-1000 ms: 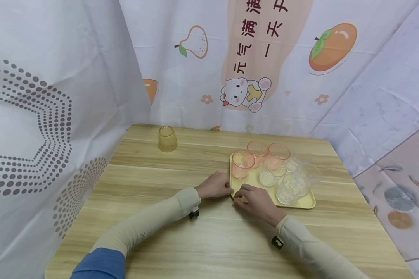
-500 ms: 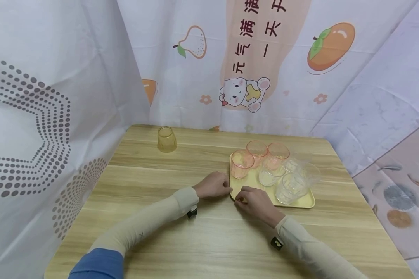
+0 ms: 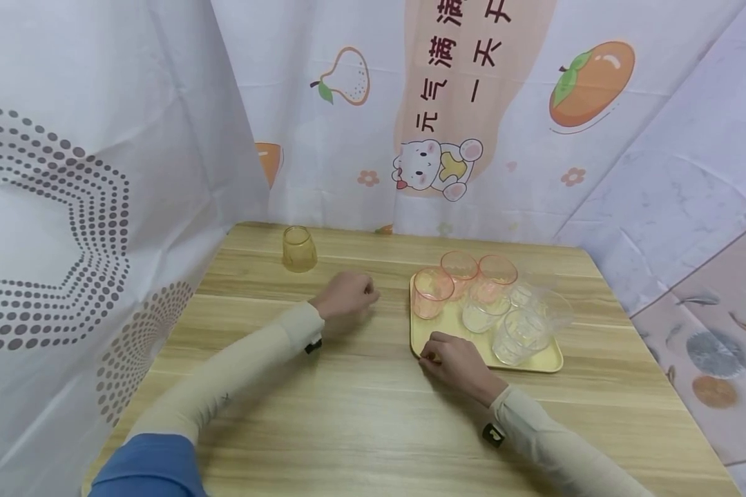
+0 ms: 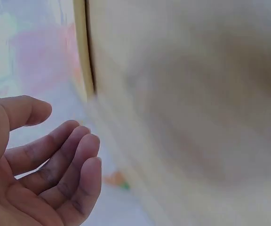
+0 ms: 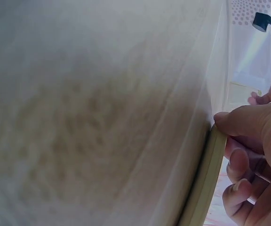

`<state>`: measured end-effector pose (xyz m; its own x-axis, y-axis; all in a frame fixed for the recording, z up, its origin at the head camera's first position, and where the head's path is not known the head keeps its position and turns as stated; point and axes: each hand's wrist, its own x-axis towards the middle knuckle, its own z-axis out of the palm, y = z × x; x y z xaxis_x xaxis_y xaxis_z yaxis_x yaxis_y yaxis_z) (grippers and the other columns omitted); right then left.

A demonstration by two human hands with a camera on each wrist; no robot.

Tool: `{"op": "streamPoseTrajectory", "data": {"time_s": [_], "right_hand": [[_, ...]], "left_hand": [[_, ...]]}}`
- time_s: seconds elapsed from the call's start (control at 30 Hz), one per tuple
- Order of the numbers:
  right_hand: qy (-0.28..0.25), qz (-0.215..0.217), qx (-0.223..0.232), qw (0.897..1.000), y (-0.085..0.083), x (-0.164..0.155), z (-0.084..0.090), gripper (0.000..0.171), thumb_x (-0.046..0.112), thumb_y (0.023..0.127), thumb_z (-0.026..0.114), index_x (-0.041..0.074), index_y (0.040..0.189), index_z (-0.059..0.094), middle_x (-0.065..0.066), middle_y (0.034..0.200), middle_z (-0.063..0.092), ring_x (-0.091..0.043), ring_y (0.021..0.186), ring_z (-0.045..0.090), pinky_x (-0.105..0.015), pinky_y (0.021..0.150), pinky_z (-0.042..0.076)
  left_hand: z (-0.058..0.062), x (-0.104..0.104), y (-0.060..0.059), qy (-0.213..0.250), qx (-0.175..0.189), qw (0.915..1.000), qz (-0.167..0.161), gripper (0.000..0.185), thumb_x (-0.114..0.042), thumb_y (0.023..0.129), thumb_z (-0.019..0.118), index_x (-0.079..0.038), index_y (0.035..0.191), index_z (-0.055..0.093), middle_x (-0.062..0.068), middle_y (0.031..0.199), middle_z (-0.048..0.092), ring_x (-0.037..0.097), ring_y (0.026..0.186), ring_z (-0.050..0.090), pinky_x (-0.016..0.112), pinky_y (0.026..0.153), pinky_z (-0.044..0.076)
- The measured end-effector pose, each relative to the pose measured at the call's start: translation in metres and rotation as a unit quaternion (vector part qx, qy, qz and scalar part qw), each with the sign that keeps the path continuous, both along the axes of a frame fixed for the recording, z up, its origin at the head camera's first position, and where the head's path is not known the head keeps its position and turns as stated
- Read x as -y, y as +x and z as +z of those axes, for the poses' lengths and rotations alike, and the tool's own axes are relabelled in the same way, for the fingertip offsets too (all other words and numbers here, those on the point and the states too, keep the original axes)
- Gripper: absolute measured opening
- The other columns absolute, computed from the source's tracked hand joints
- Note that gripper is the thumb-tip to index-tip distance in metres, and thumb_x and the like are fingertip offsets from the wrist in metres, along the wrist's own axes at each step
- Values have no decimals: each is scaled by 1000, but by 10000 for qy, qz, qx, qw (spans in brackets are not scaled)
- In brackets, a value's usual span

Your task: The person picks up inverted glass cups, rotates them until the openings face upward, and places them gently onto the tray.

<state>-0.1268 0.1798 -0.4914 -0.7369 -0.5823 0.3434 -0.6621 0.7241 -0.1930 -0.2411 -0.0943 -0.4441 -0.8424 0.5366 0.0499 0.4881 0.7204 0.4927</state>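
My right hand (image 3: 456, 366) pinches the near left corner of a yellow tray (image 3: 454, 331). In the right wrist view its thumb (image 5: 234, 120) lies against the outside of the tray rim (image 5: 206, 183), with the other fingers curled on the inner side. Three pink-rimmed tumblers (image 3: 431, 304) stand in the tray, beside several clear glasses (image 3: 516, 342) toward its right end. My left hand (image 3: 346, 295) is over the table left of the tray and holds nothing; its fingers (image 4: 86, 179) are loosely bent in the left wrist view.
An amber glass (image 3: 299, 255) stands at the back left of the wooden table (image 3: 323, 428), beyond my left hand. Printed curtains (image 3: 348, 166) hang along the back and both sides of the table.
My left hand has come away from the tray's left edge and moved left and back, toward the amber glass. The right hand has stayed at the tray corner.
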Motion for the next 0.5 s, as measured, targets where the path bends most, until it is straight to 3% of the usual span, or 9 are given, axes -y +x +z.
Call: {"op": "streamPoseTrajectory", "data": {"time_s": [0.27,0.33,0.4,0.5], "right_hand": [[-62,-2,47,10000,0,0,-1,16,13,79,88,18,81,73,11,79,60,-3,68,59,-25,59,50],[-50,-16,50,10000,0,-1,-2,16,14,80,88,18,81,73,11,79,60,-3,68,59,-25,59,50],[-63,-16,75,10000,-1,-1,-2,16,14,80,88,18,81,73,11,79,60,-3,68,59,-25,59,50],[-90,-1,158,9998,-1,-1,-2,16,15,81,88,19,81,73,11,79,59,-2,68,58,-24,59,50]], "left_hand": [[32,49,-35,156,-651,9942,839,23,-18,100,59,-4,89,73,2,70,63,12,54,51,29,49,44],[38,60,-43,139,-1007,9896,1013,25,-16,99,57,-2,87,73,7,71,65,16,55,53,32,50,46],[40,70,-50,64,-1300,9840,1217,25,-16,98,57,1,90,74,12,80,68,21,64,58,37,55,50],[37,85,-59,-26,-1400,9772,1599,28,-17,98,56,5,103,73,20,103,66,31,89,61,45,69,54]]}}
